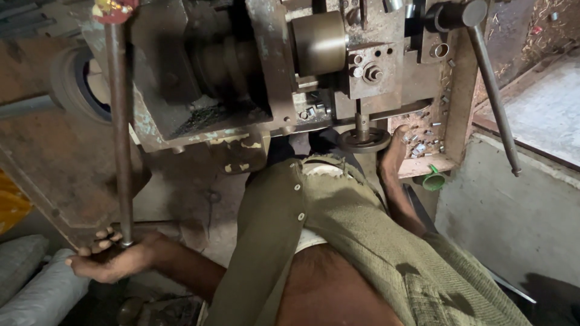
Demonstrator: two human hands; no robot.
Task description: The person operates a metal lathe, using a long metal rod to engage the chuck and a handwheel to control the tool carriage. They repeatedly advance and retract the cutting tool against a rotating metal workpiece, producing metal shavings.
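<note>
Looking straight down the front of an old lathe, and the left hand is wrapped round the bottom end of a long lever, fingers curled over the tip, low at the machine's left side. That lever runs up to a red-capped pivot at the top left corner of the machine.

The right hand is up at the tray on the machine's right edge, beside the small handwheel. Its fingers are hidden against the tray lip, so I cannot tell whether they are pinched on anything or loose.

By the look of it, this is the feeding step: 1 hand on the lever, the other among the parts. The next move would call for a steady pull on the lever while the right hand keeps clear of the chuck.

The lever itself is a plain round steel bar, dark, rusty, worn smooth where it is gripped. The parts lie scattered on the tray: small, bright, short metal pieces, too tiny to tell apart. A second bar hangs free on the right, untouched. A green funnel sits under the tray's corner.
</note>
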